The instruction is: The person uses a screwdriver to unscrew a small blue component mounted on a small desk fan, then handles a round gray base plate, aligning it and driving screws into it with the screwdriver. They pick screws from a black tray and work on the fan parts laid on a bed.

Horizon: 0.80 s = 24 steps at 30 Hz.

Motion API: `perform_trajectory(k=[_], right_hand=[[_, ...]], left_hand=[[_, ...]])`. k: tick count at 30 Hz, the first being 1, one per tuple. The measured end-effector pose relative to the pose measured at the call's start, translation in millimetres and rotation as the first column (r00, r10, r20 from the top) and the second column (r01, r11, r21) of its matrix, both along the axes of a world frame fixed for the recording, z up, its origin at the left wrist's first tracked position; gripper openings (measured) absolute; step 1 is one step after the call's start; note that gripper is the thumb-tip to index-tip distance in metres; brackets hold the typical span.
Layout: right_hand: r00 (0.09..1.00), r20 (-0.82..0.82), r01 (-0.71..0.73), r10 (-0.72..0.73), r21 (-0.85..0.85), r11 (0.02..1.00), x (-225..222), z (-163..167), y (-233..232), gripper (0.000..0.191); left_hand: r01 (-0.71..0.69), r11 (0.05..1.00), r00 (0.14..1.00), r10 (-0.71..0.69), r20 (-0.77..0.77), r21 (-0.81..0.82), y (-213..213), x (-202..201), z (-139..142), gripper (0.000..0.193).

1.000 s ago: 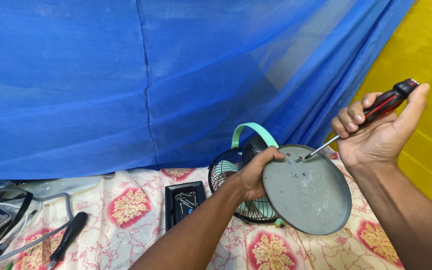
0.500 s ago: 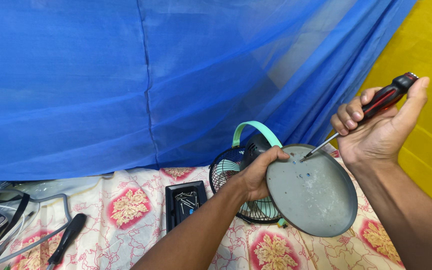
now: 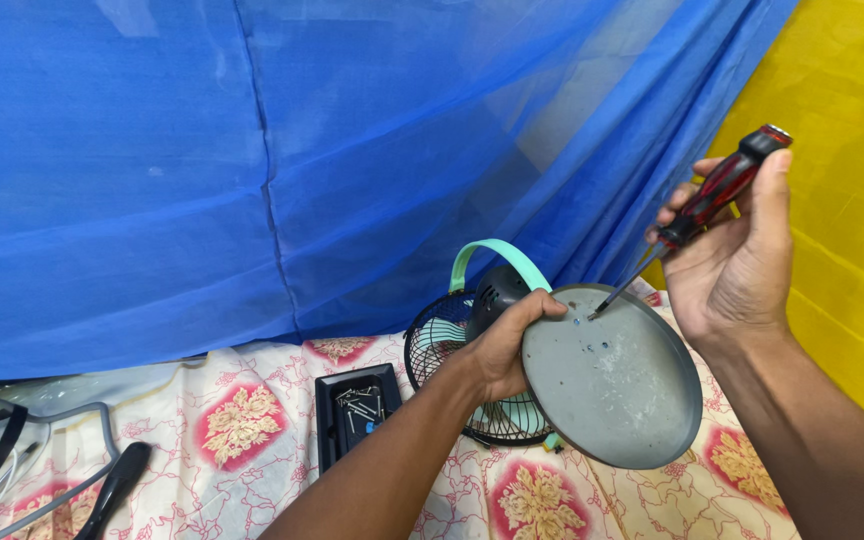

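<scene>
**Grey disc held up, screwdriver tip at its rim**

Disc (image 3: pixel 617 385): round, grey, shallow-rimmed, tilted so its flat face looks up toward the camera. It is raised above the cloth, in front of the fan. A few small specks dot its upper face.

Left hand (image 3: pixel 505 345): forearm comes up from the lower edge; fingers are curled shut over the disc's upper left rim, thumb on the face side.

Screwdriver (image 3: pixel 692 215): red-and-black handle, thin metal shaft sloping down and left, tip touching the disc near its top edge.

Right hand (image 3: pixel 730 262): raised, palm facing left, wrist bent back. Fingers are wrapped closed about the handle, thumb stretched up along it to the butt.

Fan (image 3: pixel 467 355): small, black wire grille, pale green handle, standing just behind the disc.

Tray (image 3: pixel 330 420): black, left of the fan, holding small screws.

Cloth (image 3: pixel 242 430): floral, pink and cream, under everything.

Net (image 3: pixel 252 160): blue, hanging behind.
</scene>
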State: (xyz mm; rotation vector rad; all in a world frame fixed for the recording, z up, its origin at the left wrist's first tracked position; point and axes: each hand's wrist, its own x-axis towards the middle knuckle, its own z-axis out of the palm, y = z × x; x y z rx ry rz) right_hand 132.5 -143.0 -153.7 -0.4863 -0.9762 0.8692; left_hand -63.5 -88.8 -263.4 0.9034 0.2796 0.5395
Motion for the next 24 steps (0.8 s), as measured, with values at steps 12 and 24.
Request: perform_trajectory(k=[12,24], right_hand=[[0.991,0.086,-0.108,0.098,0.110,0.988,-2.0,12.8,-5.1,0.051],[0.992,0.122,0.008,-0.010,0.014,1.000,-12.4,29.5,-11.0,0.031]], left_hand=[[0.006,0.999,1.000,-0.006,0.008,-0.037,-1.4,4.6,1.4,0.061],[0.021,0.998,0.999,-0.019,0.033,-0.056,-2.7,6.5,4.0,0.058]])
